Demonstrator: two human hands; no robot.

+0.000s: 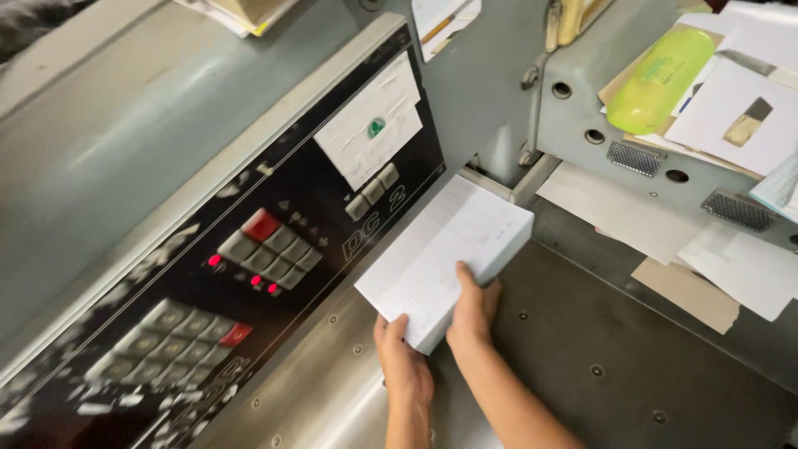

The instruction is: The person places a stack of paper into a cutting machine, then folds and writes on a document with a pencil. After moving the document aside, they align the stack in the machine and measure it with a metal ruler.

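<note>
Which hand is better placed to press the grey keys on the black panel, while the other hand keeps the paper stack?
Probably the left hand. It grips the paper stack at the corner nearest the keys. The right hand lies on the stack's far side from them.

Two bare forearms come up from the bottom edge, no sleeves in view. Left hand (405,366) and right hand (472,309) wear no gloves, rings, watch or bands. Nails are short and plain; nothing else of the person shows.
</note>
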